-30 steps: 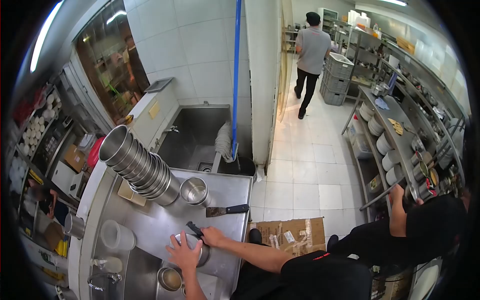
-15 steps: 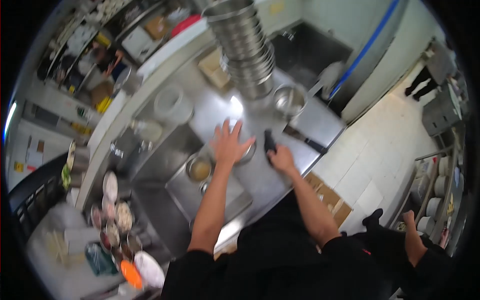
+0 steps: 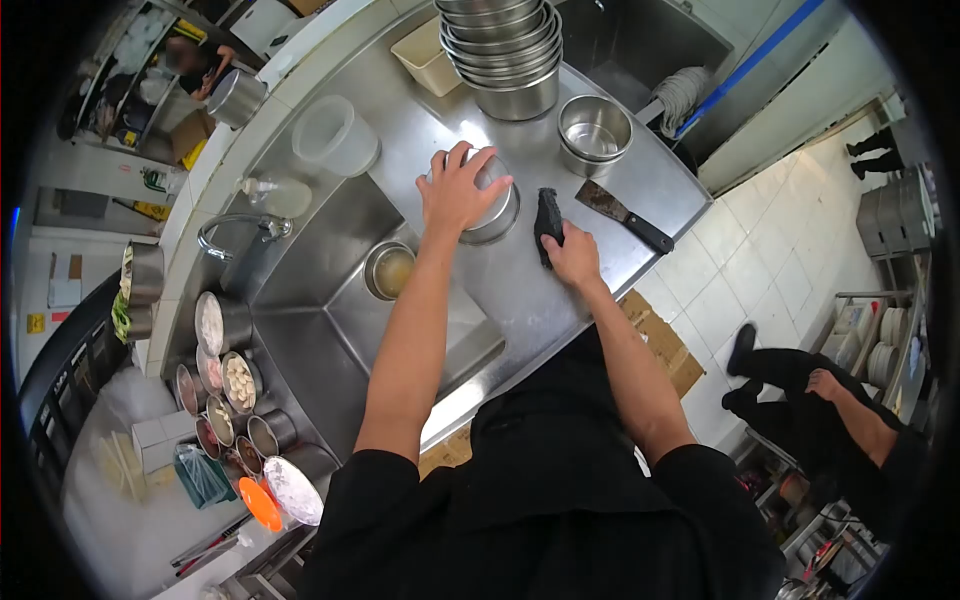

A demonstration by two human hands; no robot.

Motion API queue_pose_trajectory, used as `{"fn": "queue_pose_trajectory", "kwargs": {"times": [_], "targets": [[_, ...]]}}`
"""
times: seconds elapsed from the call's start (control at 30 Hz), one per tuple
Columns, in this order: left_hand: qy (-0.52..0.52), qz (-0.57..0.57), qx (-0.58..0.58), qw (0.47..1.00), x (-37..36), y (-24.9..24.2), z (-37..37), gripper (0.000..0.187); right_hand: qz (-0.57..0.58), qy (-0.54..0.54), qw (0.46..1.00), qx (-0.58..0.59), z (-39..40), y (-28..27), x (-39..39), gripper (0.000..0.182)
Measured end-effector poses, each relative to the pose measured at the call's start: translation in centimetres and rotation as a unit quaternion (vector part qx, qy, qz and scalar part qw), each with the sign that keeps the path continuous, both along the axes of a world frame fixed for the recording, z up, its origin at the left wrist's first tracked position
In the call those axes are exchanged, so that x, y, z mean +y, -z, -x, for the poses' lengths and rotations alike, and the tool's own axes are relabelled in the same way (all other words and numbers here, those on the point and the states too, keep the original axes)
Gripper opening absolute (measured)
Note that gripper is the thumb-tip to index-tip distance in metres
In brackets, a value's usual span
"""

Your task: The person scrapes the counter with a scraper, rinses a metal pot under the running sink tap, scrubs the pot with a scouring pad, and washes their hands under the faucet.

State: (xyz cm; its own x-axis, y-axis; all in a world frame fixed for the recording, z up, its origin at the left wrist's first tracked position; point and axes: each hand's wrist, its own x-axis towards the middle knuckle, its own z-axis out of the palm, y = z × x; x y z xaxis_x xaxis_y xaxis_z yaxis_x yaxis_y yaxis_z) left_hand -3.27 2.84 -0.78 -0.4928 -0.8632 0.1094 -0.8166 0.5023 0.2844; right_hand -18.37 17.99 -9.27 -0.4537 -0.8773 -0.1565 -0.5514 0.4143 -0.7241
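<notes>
On the steel counter, my left hand (image 3: 460, 200) is over a round steel container (image 3: 495, 215), fingers curved across its top and side. The container looks upside down, its wider rim against the counter; the hand hides part of it. To the right, my right hand (image 3: 573, 257) grips the lower end of a black, rough-textured scouring pad (image 3: 547, 218), which touches the counter. Beyond that hand lies a broad, stained blade with a black handle (image 3: 640, 225). Two nested steel pots (image 3: 596, 130) stand behind it.
A tall stack of steel pots (image 3: 515, 90) and a beige bin (image 3: 425, 55) stand at the back. Left are a sink (image 3: 310, 345) holding a small pot (image 3: 390, 268), a faucet (image 3: 235, 225) and a plastic tub (image 3: 335, 135). Another person (image 3: 830, 390) is at the right.
My view has tilted and steadied. My left hand's spread fingers have come to curve over the steel container. My right hand still holds the scouring pad. The other person's arm at right has moved.
</notes>
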Motion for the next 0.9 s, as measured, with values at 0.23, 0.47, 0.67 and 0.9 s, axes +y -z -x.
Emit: {"fn": "queue_pose_trajectory", "kwargs": {"times": [0.23,0.47,0.67,0.9], "targets": [[0.011,-0.014,-0.022,1.000,2.2,-0.3,0.0,0.066,0.077,0.009,0.995,-0.064,1.3,0.2,-1.9,0.033],[0.038,0.021,-0.020,0.999,2.6,0.2,0.1,0.067,0.082,-0.051,0.994,0.049,0.1,1.5,-6.5,0.021],[0.034,0.014,-0.011,0.999,2.4,0.2,0.3,0.065,0.062,-0.095,0.993,0.035,0.8,1.3,-7.6,0.018],[0.035,0.030,-0.015,0.999,2.4,0.0,0.3,0.065,0.024,-0.126,0.991,0.024,2.1,0.5,-12.1,0.020]]}}
